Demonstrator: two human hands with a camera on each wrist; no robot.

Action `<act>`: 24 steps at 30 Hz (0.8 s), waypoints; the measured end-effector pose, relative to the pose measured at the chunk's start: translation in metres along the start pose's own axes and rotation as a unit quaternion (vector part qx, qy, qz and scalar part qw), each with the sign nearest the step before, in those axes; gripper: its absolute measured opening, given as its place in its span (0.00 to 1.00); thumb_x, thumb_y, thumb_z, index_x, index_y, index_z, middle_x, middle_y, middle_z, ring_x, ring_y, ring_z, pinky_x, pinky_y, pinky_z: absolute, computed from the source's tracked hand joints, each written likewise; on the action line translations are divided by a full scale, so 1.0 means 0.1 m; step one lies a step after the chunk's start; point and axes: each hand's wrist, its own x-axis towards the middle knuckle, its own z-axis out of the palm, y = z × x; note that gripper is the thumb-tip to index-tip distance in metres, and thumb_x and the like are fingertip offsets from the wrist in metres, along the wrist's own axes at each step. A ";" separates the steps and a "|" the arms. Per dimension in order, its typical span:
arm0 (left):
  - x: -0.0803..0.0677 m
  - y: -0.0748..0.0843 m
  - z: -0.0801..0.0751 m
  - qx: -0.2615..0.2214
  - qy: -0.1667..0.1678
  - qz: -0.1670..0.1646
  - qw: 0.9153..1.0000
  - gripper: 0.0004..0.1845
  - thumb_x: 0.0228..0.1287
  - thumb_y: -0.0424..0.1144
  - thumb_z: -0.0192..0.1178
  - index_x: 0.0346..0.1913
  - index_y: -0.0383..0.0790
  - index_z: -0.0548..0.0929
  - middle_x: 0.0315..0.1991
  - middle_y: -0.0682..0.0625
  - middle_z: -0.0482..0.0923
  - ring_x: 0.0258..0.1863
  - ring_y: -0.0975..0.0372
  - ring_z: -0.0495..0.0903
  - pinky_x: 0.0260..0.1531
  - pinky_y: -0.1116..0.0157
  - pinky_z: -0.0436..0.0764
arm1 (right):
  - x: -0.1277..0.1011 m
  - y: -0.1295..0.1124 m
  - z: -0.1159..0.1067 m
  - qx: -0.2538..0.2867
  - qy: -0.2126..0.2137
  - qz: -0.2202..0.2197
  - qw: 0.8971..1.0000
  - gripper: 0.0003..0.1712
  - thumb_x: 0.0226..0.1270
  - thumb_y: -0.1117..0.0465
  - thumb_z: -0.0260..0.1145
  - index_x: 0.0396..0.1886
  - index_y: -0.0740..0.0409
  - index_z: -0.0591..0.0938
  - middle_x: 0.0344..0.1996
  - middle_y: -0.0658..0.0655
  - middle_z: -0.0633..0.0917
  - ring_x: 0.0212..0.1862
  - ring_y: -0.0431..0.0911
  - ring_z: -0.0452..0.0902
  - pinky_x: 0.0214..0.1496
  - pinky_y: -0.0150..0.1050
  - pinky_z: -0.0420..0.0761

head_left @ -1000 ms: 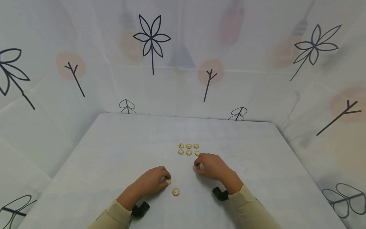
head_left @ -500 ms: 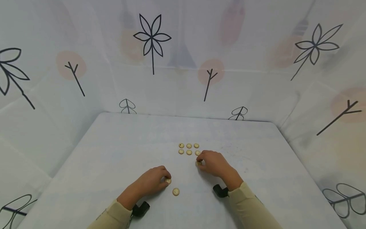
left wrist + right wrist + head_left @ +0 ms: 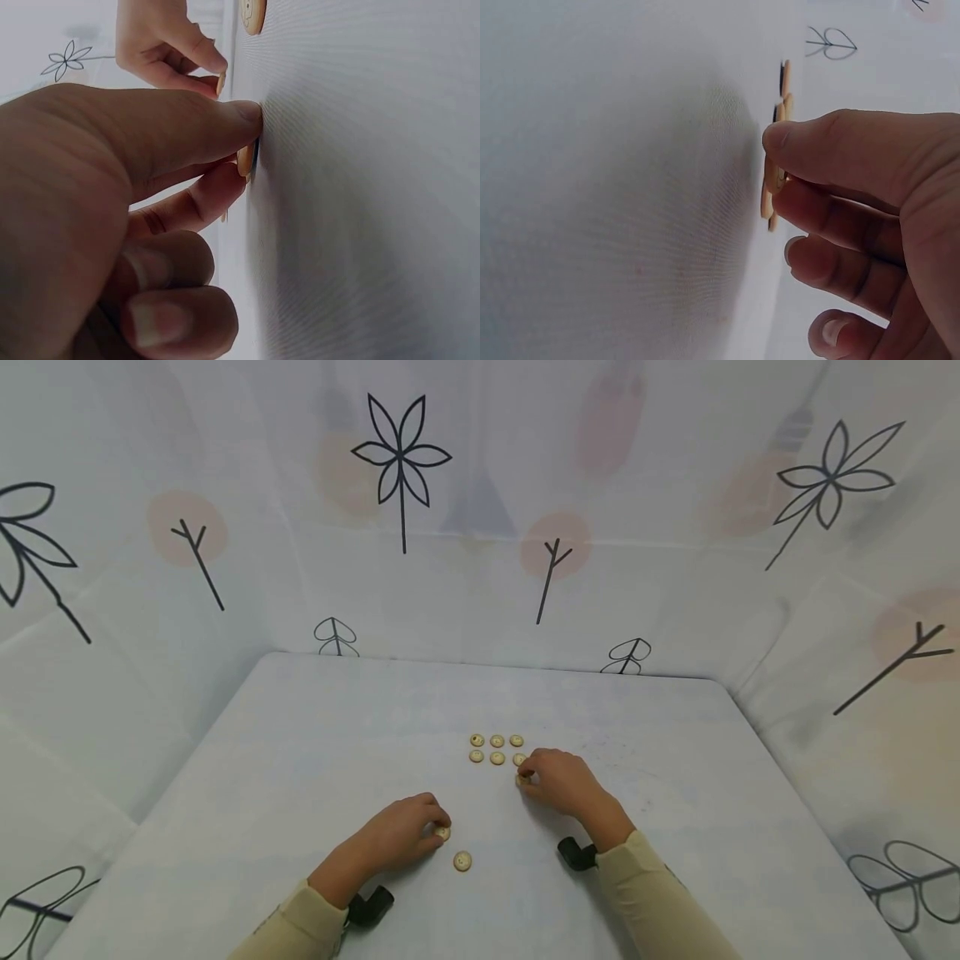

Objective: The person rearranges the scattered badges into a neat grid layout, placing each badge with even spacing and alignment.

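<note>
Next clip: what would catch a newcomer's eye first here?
A neat block of tan buttons in two rows at mid-table, with the right hand pinching another button at its near right corner. Nearer, the left hand pinches a button; a loose button lies beside it.

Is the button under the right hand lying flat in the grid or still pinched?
Still pinched: the right hand curls thumb and finger round the button, just below the two rows of buttons on the table.
</note>
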 end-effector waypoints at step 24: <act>0.01 0.02 -0.03 -0.004 -0.014 -0.021 1.000 0.10 0.64 0.43 0.63 0.46 0.47 0.86 0.41 0.58 0.78 0.40 0.67 0.77 0.43 0.63 0.79 | 0.08 0.01 0.04 -0.009 -0.013 0.005 1.000 0.12 0.62 0.52 0.69 0.43 0.47 0.88 0.41 0.46 0.86 0.48 0.45 0.81 0.48 0.46 0.80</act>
